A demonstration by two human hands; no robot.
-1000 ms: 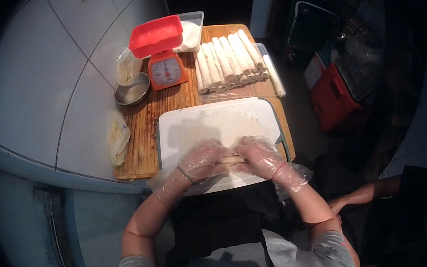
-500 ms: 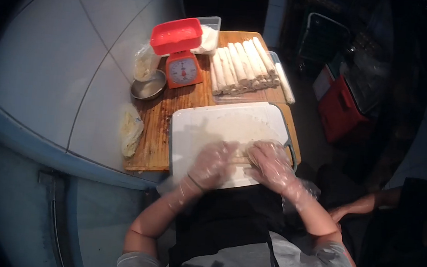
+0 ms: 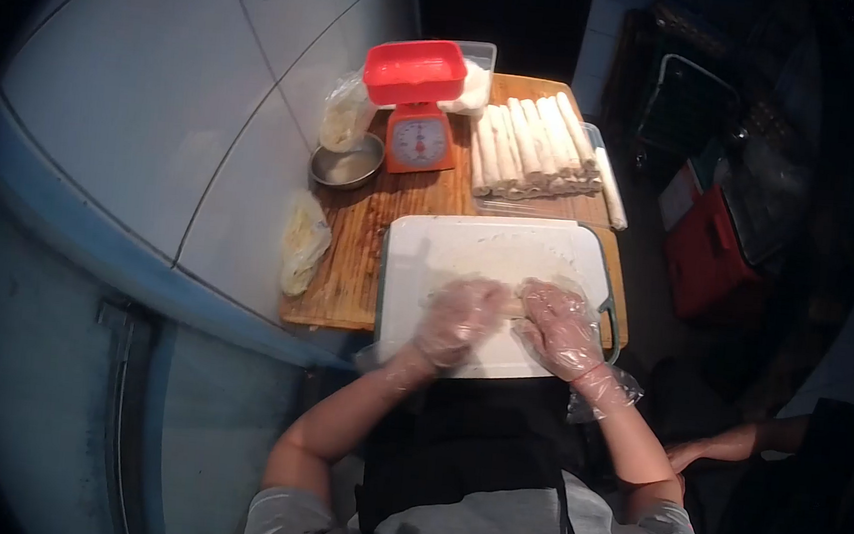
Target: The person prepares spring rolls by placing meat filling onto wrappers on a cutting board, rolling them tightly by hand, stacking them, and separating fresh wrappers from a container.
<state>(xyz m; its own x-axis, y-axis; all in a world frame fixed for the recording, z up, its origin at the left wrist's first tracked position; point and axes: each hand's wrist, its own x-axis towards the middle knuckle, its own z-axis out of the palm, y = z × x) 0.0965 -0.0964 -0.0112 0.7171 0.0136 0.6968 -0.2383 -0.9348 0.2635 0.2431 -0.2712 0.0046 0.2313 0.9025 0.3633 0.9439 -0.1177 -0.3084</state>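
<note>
Wooden tabletop (image 3: 352,261) carries one white board (image 3: 423,252). On it, one pale roll (image 3: 515,308) lies crosswise, its long axis pointing from the blurred left hand (image 3: 462,318) to the right hand (image 3: 559,328), curved over it; I cannot tell whether either grips. Beyond the board sit stacked rolls (image 3: 532,143) and one scale (image 3: 421,144); left of the board, one bowl (image 3: 349,171), two bags (image 3: 304,245).

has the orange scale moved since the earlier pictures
No, no way that shows: against the metal bowl and the wooden table, the orange scale keeps its place; the camera's view has shifted.
</note>
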